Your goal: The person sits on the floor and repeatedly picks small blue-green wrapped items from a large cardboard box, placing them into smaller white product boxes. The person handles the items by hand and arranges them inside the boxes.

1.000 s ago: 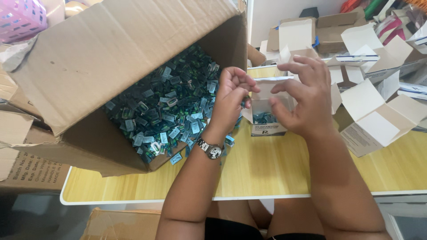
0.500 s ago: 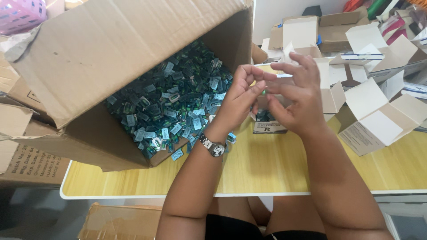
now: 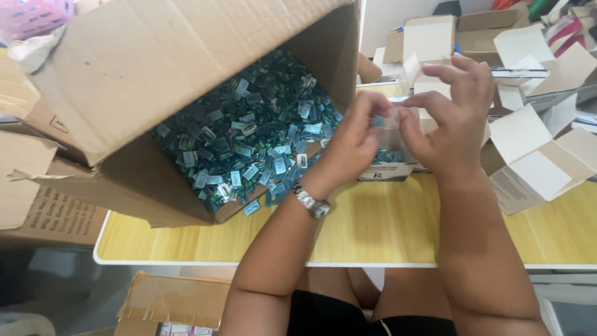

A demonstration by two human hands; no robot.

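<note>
My left hand [image 3: 353, 144] and my right hand [image 3: 454, 121] meet above a small open white carton [image 3: 387, 169] on the yellow table [image 3: 385, 227]. Both pinch a small clear blister packet [image 3: 382, 121] between thumbs and forefingers. The carton holds several blue-green packets, partly hidden by my hands. A silver wristwatch [image 3: 313, 205] sits on my left wrist. To the left, a large tilted cardboard box [image 3: 155, 68] is full of the same blue-green packets [image 3: 249, 137].
Several open white and brown cartons [image 3: 528, 149] crowd the table's right and back. A few loose packets [image 3: 252, 208] lie at the big box's mouth. Flattened cardboard [image 3: 43, 211] lies left of the table, more cardboard [image 3: 174, 298] below its front edge. A pink basket [image 3: 31, 15] is at top left.
My hands came together and shifted right over the small carton. My left hand, earlier closed near the big box, now shares a packet with my right hand. The camera view drifted slightly.
</note>
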